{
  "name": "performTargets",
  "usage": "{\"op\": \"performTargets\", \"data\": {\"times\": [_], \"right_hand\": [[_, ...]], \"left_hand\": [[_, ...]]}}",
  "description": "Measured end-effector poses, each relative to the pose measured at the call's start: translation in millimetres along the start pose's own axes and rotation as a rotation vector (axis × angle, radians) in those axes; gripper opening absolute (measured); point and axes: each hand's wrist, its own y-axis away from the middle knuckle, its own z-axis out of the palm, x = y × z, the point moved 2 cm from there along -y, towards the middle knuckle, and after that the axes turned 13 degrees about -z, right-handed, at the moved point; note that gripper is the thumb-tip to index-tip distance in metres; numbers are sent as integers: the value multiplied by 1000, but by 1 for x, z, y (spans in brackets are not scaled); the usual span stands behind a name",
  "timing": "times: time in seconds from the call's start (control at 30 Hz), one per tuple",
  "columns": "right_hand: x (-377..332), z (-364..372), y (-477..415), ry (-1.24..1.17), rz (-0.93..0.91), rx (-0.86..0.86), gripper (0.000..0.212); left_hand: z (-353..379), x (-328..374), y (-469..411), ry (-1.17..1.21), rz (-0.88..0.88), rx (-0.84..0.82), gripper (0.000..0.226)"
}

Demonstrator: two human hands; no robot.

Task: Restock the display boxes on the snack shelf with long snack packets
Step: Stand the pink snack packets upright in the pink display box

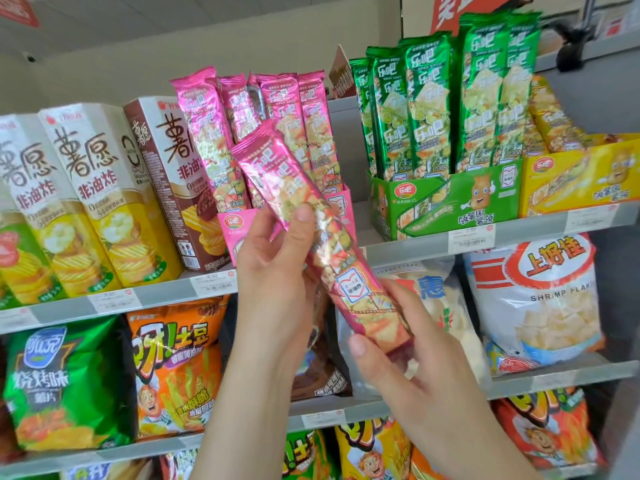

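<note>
Since the long pink foil snack packet point(273, 171) is held in the air and tilted, top end leaning left in front of the pink cardboard display box point(230, 233) on the upper shelf point(166, 294), square it up first. Left hand point(277, 258) grip wraps the middle, thumb on the front. Right hand point(408, 348) grip pinches the bottom end. Suggest raising the bottom end over the box's front wall, bringing it upright, and seating it beside the standing pink packets point(287, 109), label out. Free slot hidden from here. Squeeze lightly, since foil probably dents.

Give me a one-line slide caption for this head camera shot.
Left hand and right hand hold a pink packet tilted before the pink box, beside the green box.
</note>
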Motion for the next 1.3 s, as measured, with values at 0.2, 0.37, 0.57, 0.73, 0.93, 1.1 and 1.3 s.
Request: {"op": "performTargets", "data": {"times": [0.2,0.37,0.57,0.73,0.93,1.1,1.3], "right_hand": [[9,2,0,-360,77,-22,51],[15,2,2,-311,37,-9,50],[19,-5,-12,-44,-6,-40,50],[9,-5,-45,80,-78,-2,54],[-3,-5,-97,140,-157,177,64],[-10,-2,-126,639,-313,62,52],[-6,3,-136,696,-282,-128,34]], "left_hand": [[-2,6,-1,15,4,-25,47],[-10,27,-12,-212,99,4,73],[-15,86,-25,-690,228,-236,52],[-3,118,-37,-764,331,-218,57],[24,157,-50,-612,724,-41,47],[45,178,-65,-699,894,-44,49],[57,166,-91,-957,765,-109,52]]}}
